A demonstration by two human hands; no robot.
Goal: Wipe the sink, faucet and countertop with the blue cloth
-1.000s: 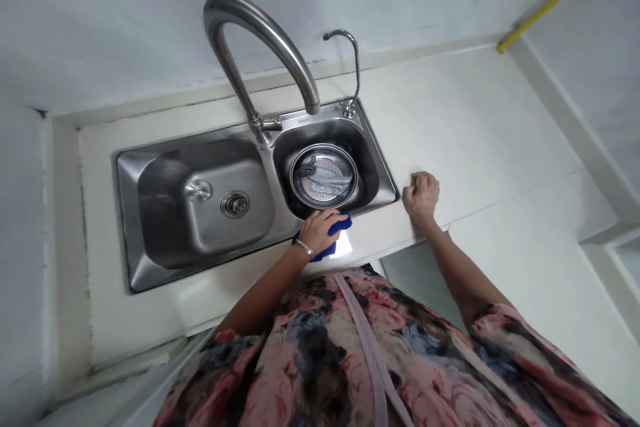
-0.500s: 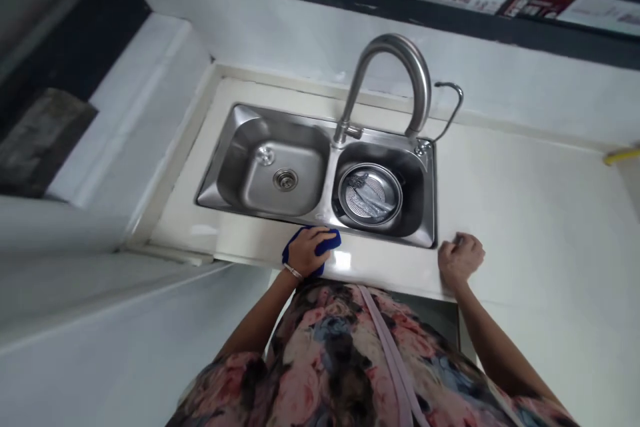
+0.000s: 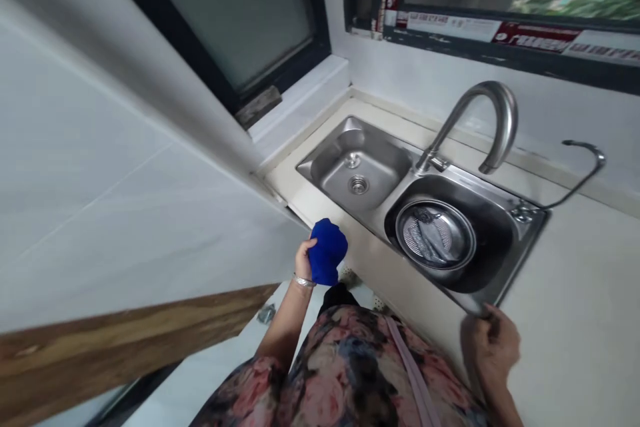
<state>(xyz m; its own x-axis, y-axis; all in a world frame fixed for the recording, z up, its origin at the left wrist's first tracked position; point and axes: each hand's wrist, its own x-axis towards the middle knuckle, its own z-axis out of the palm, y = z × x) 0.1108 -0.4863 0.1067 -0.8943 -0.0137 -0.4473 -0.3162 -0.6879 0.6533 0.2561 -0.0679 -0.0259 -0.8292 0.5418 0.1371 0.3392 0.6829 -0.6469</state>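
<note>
My left hand [image 3: 304, 260], with a bracelet at its wrist, grips a blue cloth [image 3: 327, 250]. The cloth is held up in front of the counter's front edge, left of my body. My right hand [image 3: 495, 340] is curled into a loose fist at the counter, close to the sink's near right corner; no object shows in it. The double steel sink [image 3: 380, 213] lies beyond both hands. In its right basin is a round steel bowl [image 3: 467, 240] with a perforated strainer [image 3: 443, 233] inside, and shiny pieces I cannot identify lie in that.
A tall curved faucet [image 3: 500, 113] rises behind the sink, and a thin curved spout [image 3: 580, 193] stands at its right. A pale panel [image 3: 125, 200] with a wooden edge [image 3: 125, 340] is close on my left. White counter [image 3: 595, 293] extends to the right.
My view has turned left. My left hand has lifted the blue cloth off the counter and moved it left past the front edge. My right hand stays curled near the sink's right corner.
</note>
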